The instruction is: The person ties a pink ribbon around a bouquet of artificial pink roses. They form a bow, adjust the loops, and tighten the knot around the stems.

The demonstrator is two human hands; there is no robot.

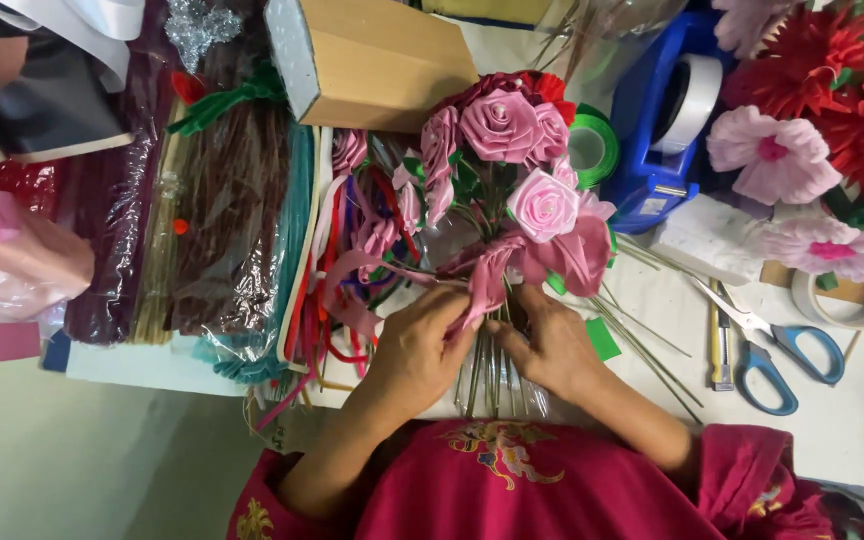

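Bouquet of pink and dark red ribbon roses on thin green wire stems [512,170] lies at centre of the white counter [852,420]. Long axis runs near to far: flower heads point away from the person, bare stem ends toward the red embroidered garment [552,490] at the bottom edge. A pink satin ribbon [497,265] is wrapped about the stems just below the blooms, its tails hanging loose.

Left hand [417,345] is closed on the ribbon at the left of the stems, fingers pinching a tail. Right hand [552,345] lies against the stems from the right, fingers curled around them just under the ribbon. The two hands nearly touch across the stem bundle.

Outward, left: a tangle of loose pink, red and purple ribbon strips [352,250], then clear plastic packets of dark brown and green sticks [222,220]. Far side: a tan cardboard box [372,55], a roll of green tape [592,150], a blue tape dispenser [657,120]. Right: blue-handled scissors [782,350], a small yellow-handled cutter [720,350], a roll of whitish tape [847,300], loose green wires [642,340]. Far right corner: red and pale pink paper flowers [822,110].

Surface crowded, work space narrow. Pale floor [72,460] shows at lower left.
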